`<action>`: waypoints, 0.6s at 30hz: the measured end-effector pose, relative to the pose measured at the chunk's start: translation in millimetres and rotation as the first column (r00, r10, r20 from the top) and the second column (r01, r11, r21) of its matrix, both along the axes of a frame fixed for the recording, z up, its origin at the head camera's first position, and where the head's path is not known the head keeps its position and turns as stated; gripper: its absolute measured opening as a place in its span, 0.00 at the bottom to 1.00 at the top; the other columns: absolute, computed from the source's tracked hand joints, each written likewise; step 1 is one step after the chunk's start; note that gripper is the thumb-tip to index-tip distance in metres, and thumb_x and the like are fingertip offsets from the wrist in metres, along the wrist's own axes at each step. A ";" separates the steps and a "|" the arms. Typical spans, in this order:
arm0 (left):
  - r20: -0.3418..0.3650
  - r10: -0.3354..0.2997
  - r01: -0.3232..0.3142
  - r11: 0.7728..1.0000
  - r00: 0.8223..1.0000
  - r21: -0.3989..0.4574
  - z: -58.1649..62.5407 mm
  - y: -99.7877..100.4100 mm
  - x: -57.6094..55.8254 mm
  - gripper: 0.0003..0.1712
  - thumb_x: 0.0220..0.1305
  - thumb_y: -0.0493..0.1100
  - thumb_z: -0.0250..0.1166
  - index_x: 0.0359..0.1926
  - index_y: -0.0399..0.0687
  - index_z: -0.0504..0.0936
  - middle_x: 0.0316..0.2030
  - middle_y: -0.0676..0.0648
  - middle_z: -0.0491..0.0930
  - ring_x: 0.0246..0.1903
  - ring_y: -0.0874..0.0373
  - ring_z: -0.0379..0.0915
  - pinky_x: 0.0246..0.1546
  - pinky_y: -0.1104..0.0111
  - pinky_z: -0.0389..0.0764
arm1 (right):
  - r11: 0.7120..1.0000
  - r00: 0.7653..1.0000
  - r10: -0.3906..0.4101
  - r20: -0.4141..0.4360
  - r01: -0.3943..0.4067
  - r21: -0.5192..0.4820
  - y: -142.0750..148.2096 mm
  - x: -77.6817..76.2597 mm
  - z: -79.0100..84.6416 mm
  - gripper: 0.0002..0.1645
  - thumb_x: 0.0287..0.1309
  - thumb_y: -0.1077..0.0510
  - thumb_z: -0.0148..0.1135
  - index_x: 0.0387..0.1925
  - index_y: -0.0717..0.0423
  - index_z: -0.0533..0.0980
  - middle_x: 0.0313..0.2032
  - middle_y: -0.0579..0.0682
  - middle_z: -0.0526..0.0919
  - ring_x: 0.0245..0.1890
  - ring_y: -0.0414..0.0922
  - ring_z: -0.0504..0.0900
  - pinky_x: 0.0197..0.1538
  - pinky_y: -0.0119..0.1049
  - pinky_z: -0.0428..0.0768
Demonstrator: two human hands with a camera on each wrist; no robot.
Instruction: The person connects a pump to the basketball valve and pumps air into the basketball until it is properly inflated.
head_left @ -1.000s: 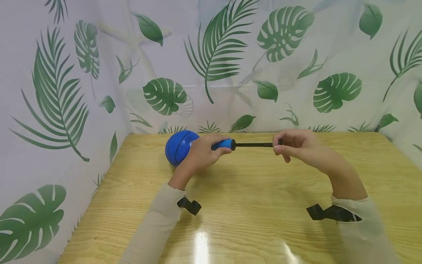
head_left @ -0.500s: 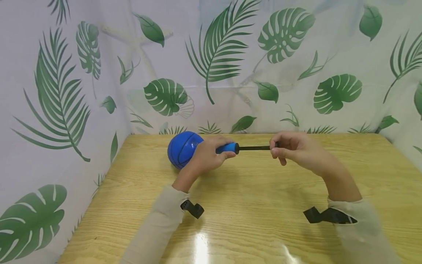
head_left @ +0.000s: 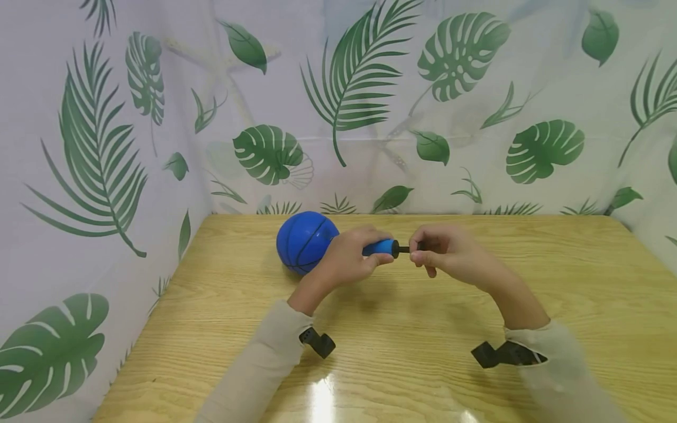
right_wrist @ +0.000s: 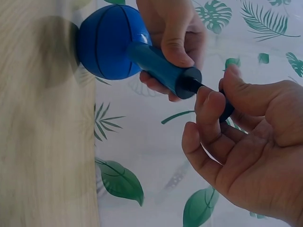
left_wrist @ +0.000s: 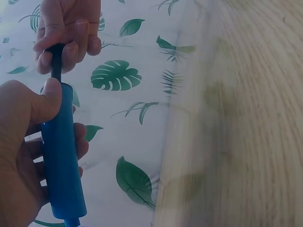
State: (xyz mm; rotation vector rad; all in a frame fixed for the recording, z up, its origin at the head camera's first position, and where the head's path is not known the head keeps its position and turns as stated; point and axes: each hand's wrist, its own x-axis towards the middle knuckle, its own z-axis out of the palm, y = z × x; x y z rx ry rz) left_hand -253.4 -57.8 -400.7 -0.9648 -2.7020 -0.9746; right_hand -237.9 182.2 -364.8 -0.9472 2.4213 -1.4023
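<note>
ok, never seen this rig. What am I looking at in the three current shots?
No robot here: a person works bare-handed. The wide picture comes from a camera on the head, looking forward and down. The other two come from cameras on the wrists; the black units on the left wrist and right wrist are presumably those.

The left hand grips a blue cylinder, which looks like a hand pump. The right hand holds the black handle at its end.

A blue ball sits past the left hand; I can't tell whether it rests on the wooden table. Behind is a leaf-printed sheet.
</note>
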 end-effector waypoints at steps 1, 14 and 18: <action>-0.006 -0.004 0.004 1.000 1.000 -0.002 -0.9 0.9 0.1 0.22 0.71 0.51 0.66 0.61 0.49 0.82 0.50 0.47 0.83 0.42 0.56 0.78 0.45 0.65 0.80 | 1.000 1.000 -0.001 -0.005 0.001 0.006 -1.9 -0.4 -1.7 0.04 0.69 0.64 0.62 0.37 0.62 0.77 0.29 0.54 0.75 0.21 0.46 0.76 0.28 0.35 0.78; -0.012 -0.032 0.032 0.999 0.999 -0.008 -2.8 2.1 0.5 0.22 0.70 0.52 0.66 0.62 0.50 0.82 0.45 0.50 0.82 0.36 0.58 0.75 0.37 0.69 0.74 | 0.999 0.999 0.005 0.034 -0.006 0.032 -7.3 -0.3 -6.6 0.05 0.71 0.63 0.61 0.38 0.62 0.76 0.30 0.53 0.74 0.22 0.46 0.76 0.29 0.35 0.78; 0.040 -0.037 0.036 0.999 0.999 0.027 -2.1 -0.4 -0.3 0.23 0.70 0.51 0.66 0.63 0.51 0.82 0.46 0.50 0.83 0.37 0.58 0.75 0.40 0.69 0.75 | 0.999 1.000 0.009 0.023 -0.010 0.032 -5.9 -0.3 -4.0 0.05 0.71 0.61 0.61 0.39 0.60 0.77 0.30 0.54 0.75 0.22 0.47 0.76 0.29 0.36 0.77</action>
